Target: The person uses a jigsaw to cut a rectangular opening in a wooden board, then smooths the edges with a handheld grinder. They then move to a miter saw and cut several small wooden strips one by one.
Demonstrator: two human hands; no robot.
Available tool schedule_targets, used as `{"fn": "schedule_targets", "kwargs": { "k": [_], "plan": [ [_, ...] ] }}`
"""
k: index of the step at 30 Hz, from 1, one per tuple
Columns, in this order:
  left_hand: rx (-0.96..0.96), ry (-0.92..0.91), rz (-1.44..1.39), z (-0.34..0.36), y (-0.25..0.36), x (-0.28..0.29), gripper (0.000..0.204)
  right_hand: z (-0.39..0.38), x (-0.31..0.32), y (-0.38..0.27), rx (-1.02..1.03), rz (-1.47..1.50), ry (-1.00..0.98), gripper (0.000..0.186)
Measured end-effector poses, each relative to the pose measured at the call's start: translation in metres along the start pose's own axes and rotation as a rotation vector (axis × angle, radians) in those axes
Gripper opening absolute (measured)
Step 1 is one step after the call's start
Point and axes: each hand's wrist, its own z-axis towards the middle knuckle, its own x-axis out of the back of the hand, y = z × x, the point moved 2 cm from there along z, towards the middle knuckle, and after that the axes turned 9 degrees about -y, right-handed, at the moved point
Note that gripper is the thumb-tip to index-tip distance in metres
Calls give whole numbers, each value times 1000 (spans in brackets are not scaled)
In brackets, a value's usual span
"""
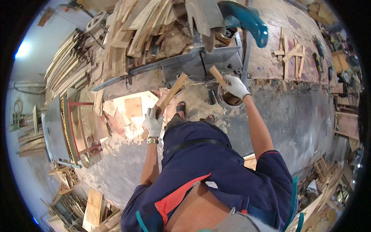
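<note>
My left hand point(153, 123), in a pale work glove, is closed round the lower end of a wooden strip point(172, 91), whose upper end points up toward the saw. In my gloved right hand point(236, 87) is a shorter wooden block point(217, 75), tilted up and left. Ahead of both hands stands a mitre saw, with a grey metal fence point(181, 63), a grey blade guard point(205, 17) and a teal handle point(249, 21). Both pieces of wood are just in front of the saw's base, apart from each other. Whether either one touches the base I cannot tell.
Long boards point(145, 25) are piled behind the saw on the left. Thin strips point(293, 56) and hand tools point(318, 62) lie on the bench at the right. A table saw point(58, 131) stands at the left, near plywood offcuts point(133, 107) on the floor. A round bucket point(221, 101) sits below my right hand.
</note>
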Motion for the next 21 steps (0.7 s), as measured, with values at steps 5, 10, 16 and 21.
{"fn": "schedule_targets", "kwargs": {
  "k": [5,10,16,21],
  "plan": [
    [-179,-71,-99,24,35,-11,27,-84,-46,67,-186,772,-478,39],
    [-382,-229,-96,41,79,-40,30,-117,-109,79,-505,656,119,48],
    [-651,-481,-15,49,136,-63,36,-122,-140,-16,-110,1566,-76,54],
    [-796,-481,18,56,150,-67,40,-96,-134,-27,-259,1611,154,32]
  ]
}}
